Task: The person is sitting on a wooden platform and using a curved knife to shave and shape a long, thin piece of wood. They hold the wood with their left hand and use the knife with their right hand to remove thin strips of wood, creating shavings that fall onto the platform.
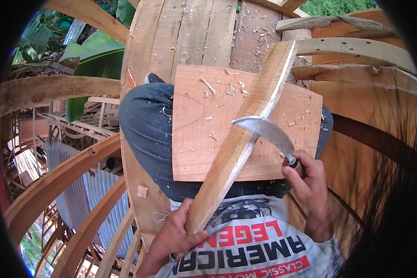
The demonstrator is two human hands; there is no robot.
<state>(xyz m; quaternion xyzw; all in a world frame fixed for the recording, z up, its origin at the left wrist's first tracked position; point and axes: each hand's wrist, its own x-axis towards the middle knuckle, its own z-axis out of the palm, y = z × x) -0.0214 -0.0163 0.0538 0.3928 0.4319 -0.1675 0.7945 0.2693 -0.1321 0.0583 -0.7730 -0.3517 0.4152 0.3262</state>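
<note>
My left hand [183,234] grips the near end of a long wooden plank [231,148], close to my shirt. The plank slants away to the upper right, and its right edge is pale and freshly cut. In my right hand [308,183] is a curved knife [269,132], like a sickle, held by its short dark handle. Its blade lies across the plank's middle with the tip pointing left. Beneath the plank, a flat reddish board [201,139] rests across my thighs, with curled wood shavings [208,86] scattered over it.
Long floor planks [194,34] littered with shavings run ahead of me. Curved wooden ribs [62,180] rise on the left, and more ribs [356,48] stand on the right. Beyond the left side are corrugated metal sheets [106,199] and a banana leaf [99,60]. A small wood block [142,191] lies beside my leg.
</note>
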